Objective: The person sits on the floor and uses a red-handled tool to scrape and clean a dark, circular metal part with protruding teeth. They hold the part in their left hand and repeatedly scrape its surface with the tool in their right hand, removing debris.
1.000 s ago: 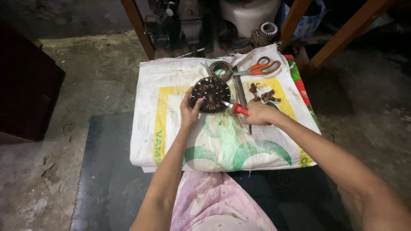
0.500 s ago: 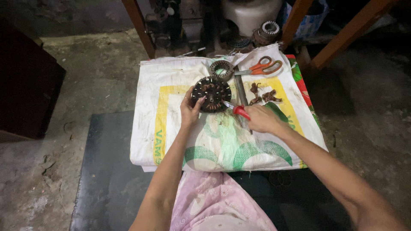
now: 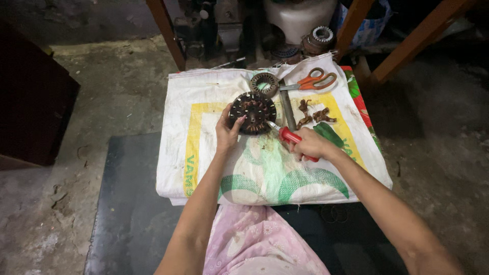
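Little has shifted since the earlier frames: both hands stay on the round motor core, and the right hand has edged slightly lower and further right along its tool. At frame centre the left hand (image 3: pixel 227 133) reaches up from the lower middle, fingers spread and curled against the left rim of the dark, toothed stator (image 3: pixel 252 112), steadying it on the white sack (image 3: pixel 204 153) spread over the floor. Coming in from the lower right, the right hand (image 3: pixel 308 145) is closed around the red handle of a screwdriver (image 3: pixel 285 134), whose metal tip points up-left and meets the stator's lower right edge. Just above the stator lies one smaller grey ring-shaped core (image 3: pixel 264 83); beside it, one pair of orange-handled scissors (image 3: pixel 311 81) lies with blades pointing left. One flat metal file (image 3: pixel 288 109) runs down from the scissors toward the screwdriver, close to the tool's right side. Right of the file sit a few clumps of brown copper wire (image 3: pixel 315 115). Two slanted wooden legs (image 3: pixel 392 58) frame the upper right, and a pink patterned garment (image 3: pixel 260 244) fills the bottom centre.
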